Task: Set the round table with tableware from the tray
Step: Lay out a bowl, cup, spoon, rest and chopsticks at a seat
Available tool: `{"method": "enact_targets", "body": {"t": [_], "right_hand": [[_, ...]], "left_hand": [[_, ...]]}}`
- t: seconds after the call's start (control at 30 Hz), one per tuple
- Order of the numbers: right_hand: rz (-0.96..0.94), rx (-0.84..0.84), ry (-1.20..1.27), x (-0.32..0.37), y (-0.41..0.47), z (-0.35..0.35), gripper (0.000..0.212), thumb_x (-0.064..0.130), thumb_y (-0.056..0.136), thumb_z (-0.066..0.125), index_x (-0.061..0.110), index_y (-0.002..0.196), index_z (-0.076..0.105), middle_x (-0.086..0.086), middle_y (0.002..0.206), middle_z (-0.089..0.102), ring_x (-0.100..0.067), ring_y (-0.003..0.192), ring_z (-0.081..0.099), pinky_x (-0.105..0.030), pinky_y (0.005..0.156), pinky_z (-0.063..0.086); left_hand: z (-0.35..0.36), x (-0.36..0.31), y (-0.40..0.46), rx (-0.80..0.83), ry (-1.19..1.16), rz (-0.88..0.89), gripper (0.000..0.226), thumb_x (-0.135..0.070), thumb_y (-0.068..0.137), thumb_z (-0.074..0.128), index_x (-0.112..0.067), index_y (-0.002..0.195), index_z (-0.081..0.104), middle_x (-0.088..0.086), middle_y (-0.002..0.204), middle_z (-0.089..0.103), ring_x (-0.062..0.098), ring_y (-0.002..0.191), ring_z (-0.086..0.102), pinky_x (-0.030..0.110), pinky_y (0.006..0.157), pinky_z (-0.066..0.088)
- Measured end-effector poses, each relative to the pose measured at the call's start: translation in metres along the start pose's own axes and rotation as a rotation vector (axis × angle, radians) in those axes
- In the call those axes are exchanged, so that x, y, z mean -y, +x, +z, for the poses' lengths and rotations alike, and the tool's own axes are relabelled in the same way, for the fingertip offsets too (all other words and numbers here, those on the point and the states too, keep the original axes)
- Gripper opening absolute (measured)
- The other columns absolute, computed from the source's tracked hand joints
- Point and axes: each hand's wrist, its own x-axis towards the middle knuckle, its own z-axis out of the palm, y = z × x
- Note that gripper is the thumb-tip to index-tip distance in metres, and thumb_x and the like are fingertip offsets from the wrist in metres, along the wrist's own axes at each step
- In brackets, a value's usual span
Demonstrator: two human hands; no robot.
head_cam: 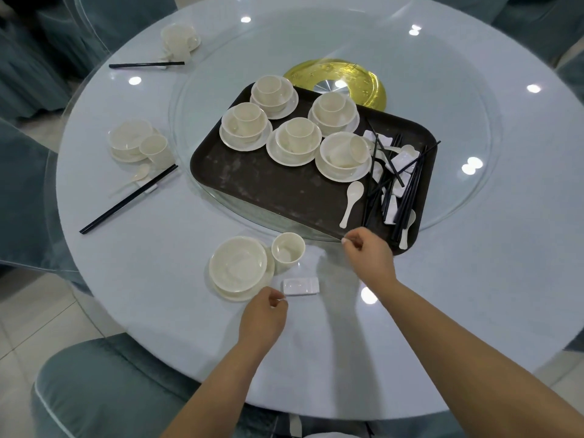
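A dark tray [252, 181] sits on the glass turntable [467, 99]. It holds several cream bowl-and-cup sets [295, 142], a white spoon [350, 200], and a pile of black chopsticks [407, 191] with white rests. In front of me on the round table [158, 279] lie a cream bowl on a plate [238, 267], a cup [287, 250] and a white chopstick rest [300, 286]. My left hand [264, 314] hovers just left of the rest, fingers curled, holding nothing. My right hand [369, 252] is at the tray's near edge below the spoon, fingers curled, empty.
Two laid places are on the left: one with bowl, cup, spoon and chopsticks [132, 143], another farther back [180, 39]. A gold disc [363, 74] marks the turntable's centre. A blue-grey chair [110, 390] stands at the table's near edge.
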Motion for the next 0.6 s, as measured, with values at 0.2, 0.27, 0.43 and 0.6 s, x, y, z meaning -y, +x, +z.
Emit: {"method": "enact_targets", "body": {"t": [0.2,0.27,0.43,0.6], "right_hand": [[0.106,0.022,-0.134,0.01,0.046,-0.006,0.024,0.033,0.095,0.057,0.011,0.104,0.063,-0.001,0.091,0.063,-0.023,0.089,0.06,-0.03,0.073,0.041],[0.149,0.074,-0.206,0.012,0.057,-0.003,0.027,0.036,0.095,0.057,0.01,0.098,0.059,-0.006,0.09,0.063,-0.028,0.088,0.06,-0.03,0.069,0.04],[0.247,0.116,-0.287,0.014,0.073,0.004,0.035,0.04,0.09,0.064,0.008,0.099,0.052,-0.01,0.091,0.06,-0.031,0.089,0.06,-0.033,0.067,0.041],[0.275,0.157,-0.204,0.013,0.079,0.006,0.028,0.03,0.091,0.064,0.002,0.086,0.061,-0.013,0.086,0.068,-0.033,0.083,0.067,-0.036,0.075,0.054]], "left_hand": [[0.009,-0.008,0.001,0.066,-0.009,-0.009,0.01,-0.024,0.091,0.056,-0.023,0.099,0.062,-0.01,0.093,0.062,0.012,0.086,0.062,0.024,0.071,0.046],[0.009,-0.007,0.0,0.077,-0.007,-0.01,0.011,-0.024,0.091,0.055,-0.023,0.097,0.064,-0.009,0.091,0.063,0.014,0.087,0.064,0.024,0.072,0.047],[0.008,-0.006,-0.001,0.093,-0.014,-0.034,0.011,-0.026,0.092,0.056,-0.021,0.098,0.064,-0.005,0.094,0.065,0.017,0.088,0.065,0.027,0.076,0.049],[0.006,-0.005,-0.002,0.108,-0.025,-0.053,0.011,-0.027,0.092,0.056,-0.022,0.098,0.064,-0.004,0.097,0.066,0.016,0.092,0.065,0.033,0.086,0.053]]}}
